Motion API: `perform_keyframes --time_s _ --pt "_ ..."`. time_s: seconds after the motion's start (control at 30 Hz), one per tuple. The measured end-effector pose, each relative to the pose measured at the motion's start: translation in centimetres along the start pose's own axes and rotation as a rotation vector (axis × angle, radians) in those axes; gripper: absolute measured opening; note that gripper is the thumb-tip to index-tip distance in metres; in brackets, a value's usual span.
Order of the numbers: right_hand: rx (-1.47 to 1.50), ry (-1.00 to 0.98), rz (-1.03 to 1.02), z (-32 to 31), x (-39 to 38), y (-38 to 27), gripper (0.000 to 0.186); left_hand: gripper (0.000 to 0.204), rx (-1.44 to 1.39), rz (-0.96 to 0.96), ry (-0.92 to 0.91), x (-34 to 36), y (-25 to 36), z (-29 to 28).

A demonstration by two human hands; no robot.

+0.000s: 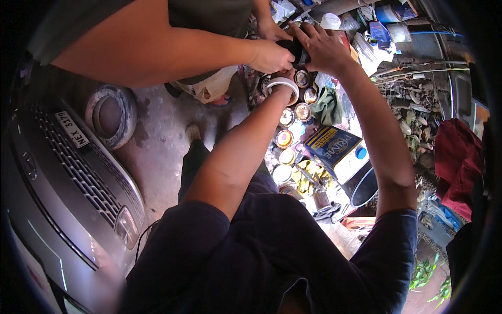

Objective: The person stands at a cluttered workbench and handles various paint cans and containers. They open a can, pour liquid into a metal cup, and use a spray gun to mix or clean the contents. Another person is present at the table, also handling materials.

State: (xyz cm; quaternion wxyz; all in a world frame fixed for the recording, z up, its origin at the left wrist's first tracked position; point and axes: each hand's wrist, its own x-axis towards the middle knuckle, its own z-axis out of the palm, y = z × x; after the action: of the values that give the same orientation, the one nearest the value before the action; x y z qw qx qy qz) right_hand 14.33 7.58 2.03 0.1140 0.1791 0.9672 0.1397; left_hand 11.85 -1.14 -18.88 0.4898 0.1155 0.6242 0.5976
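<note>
Fingers (303, 35) of right hand (329, 52) splayed against black object (296, 49), its long axis and heading indeterminable; left hand (285, 75) largely hidden, grip cannot be told

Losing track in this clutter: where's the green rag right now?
In the head view, the green rag lies right of centre, in the upper half, below the person's right hand, just right of the round tins and above the blue can.
</note>
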Motion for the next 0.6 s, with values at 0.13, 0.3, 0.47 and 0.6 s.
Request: perform_keyframes --time_s 0.13,0.3,0.47,0.6 --pt "0.247 -0.03 0.195 0.1 -2.4 0.2 0.126 0.009 -0.302 -0.051 -0.023 0.5 -1.6 0.3" --pt "0.661 0.35 0.27 3.1 -5.1 -0.7 0.127 0.01 -0.418 -0.08 -0.026 3.5 -5.1 -0.6" --pt "0.901 0.527 0.473 4.8 -8.4 -2.9 0.126 0.004 -0.401 -0.162 -0.026 -0.2 -0.9 0.0" --pt "0.87 0.703 0.642 6.0 -8.8 -4.9 0.127 0.005 -0.413 -0.212 -0.084 0.6 -0.5 -1.8"
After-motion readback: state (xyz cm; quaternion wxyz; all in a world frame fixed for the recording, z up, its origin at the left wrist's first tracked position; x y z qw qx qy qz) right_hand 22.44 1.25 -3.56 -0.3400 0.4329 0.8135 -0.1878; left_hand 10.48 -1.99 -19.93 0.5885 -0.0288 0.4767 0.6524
